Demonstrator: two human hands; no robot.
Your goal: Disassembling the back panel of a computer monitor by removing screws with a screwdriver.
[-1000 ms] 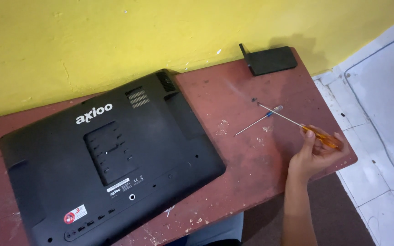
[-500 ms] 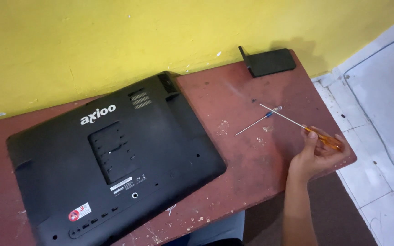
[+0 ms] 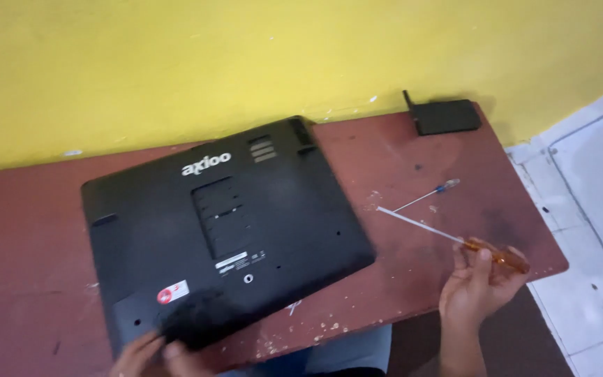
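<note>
A large black flat device (image 3: 225,237) lies back-side up on a reddish-brown table (image 3: 399,153). My left hand (image 3: 151,352) touches its near left corner at the bottom edge of the view, fingers on the casing. My right hand (image 3: 479,286) holds a long screwdriver (image 3: 448,239) by its orange handle, the thin shaft pointing up-left toward the device and resting low over the table. A second small screwdriver (image 3: 427,195) with a blue tip lies loose on the table just beyond it.
A small black box with a short antenna (image 3: 444,115) sits at the table's far right corner against the yellow wall (image 3: 246,63). White floor tiles (image 3: 594,209) show to the right of the table's edge.
My left hand has come into view at the device's near corner. The view has shifted, so the device sits further right in the frame. My right hand still holds the screwdriver.
</note>
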